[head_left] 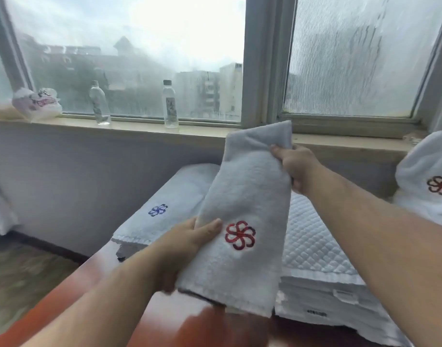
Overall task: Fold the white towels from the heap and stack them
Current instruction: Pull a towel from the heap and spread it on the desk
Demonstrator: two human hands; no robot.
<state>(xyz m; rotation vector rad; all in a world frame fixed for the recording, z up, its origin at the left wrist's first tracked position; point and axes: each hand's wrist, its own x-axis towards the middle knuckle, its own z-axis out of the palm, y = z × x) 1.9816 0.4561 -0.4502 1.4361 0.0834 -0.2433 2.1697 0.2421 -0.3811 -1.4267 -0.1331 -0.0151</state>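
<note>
Towel point(242, 209) before quilted pad point(312, 246), bottle point(170, 103) beyond.

Two bottles point(170, 104) on windowsill point(129, 126)

no legible text; red flower emblem point(240, 234) on held towel point(245, 191); bottle label point(170, 106), bag print point(43, 101) blurred

The centre is blocked by a held white terry towel with a red flower emblem point(245, 196). At eight o'clock a folded white towel with a blue emblem point(164, 209) is laid, at four o'clock a white quilted fabric stack point(312, 246). Bare glossy reddish-brown tabletop point(207, 331) is seen at six o'clock.
</note>
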